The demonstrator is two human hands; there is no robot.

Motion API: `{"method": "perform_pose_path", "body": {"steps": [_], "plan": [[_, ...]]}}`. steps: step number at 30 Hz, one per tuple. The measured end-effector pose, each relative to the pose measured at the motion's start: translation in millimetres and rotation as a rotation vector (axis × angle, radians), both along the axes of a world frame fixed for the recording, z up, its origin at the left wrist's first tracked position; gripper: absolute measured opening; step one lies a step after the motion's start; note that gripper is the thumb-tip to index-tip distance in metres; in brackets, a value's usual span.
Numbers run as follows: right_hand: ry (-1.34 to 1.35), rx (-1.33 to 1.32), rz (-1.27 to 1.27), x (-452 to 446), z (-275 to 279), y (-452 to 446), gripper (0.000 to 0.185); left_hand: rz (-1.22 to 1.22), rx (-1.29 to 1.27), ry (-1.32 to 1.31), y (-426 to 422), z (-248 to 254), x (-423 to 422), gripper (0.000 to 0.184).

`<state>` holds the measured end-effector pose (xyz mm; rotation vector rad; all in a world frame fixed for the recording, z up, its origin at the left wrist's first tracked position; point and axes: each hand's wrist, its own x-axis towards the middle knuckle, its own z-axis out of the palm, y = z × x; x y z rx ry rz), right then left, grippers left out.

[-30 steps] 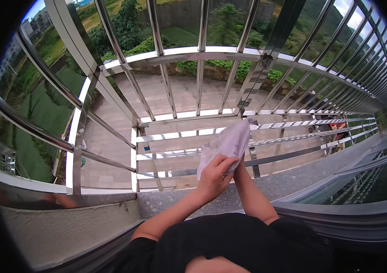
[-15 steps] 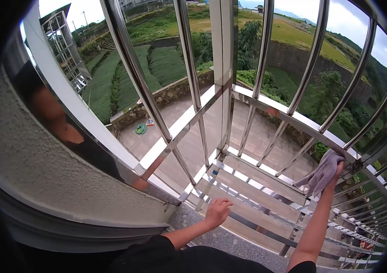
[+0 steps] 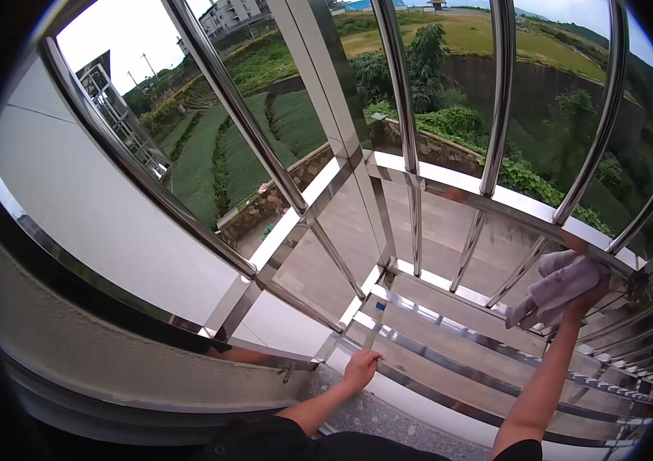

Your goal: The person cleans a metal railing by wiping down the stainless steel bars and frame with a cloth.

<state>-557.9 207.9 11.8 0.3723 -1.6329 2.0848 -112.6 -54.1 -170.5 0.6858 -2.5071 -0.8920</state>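
Observation:
At the right of the head view, my right hand point(image 3: 592, 295) grips a greyish-purple cloth point(image 3: 560, 286). The cloth is bunched and hangs partly loose, up against the horizontal stainless-steel rail point(image 3: 487, 203) near its right end. Some of that hand's fingers are hidden behind the cloth. My left hand point(image 3: 361, 370) is lower and further left, curled into a loose fist, with nothing visible in it. It is over the inner edge of the slatted metal floor point(image 3: 449, 345), above the speckled stone ledge point(image 3: 388, 415); whether it touches a bar I cannot tell.
Upright steel bars point(image 3: 499, 100) and a thick corner post point(image 3: 326, 73) enclose the space. A rough grey wall point(image 3: 111, 349) runs along the left, with a white panel point(image 3: 119, 207) outside. Below lies a paved floor point(image 3: 326, 246); green plots and a field stretch beyond.
The view has shifted, so the corner post leans and sits further left. My right hand and the cloth stay by the rail's right end, the cloth more bunched. My left hand has curled more.

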Motion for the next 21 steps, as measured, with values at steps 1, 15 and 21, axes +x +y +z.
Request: {"method": "perform_pose_path", "body": {"steps": [1,15,21], "plan": [[-0.100,-0.108,0.150,-2,2,5,0.028,-0.001,-0.002,0.017,0,3,0,0.018],[-0.091,-0.354,0.155,29,21,-12,0.028,-0.042,-0.125,-0.174,30,37,3,0.024],[0.052,-0.059,-0.546,55,40,-57,0.025,-0.047,-0.121,-0.203,27,33,4,0.024]]}}
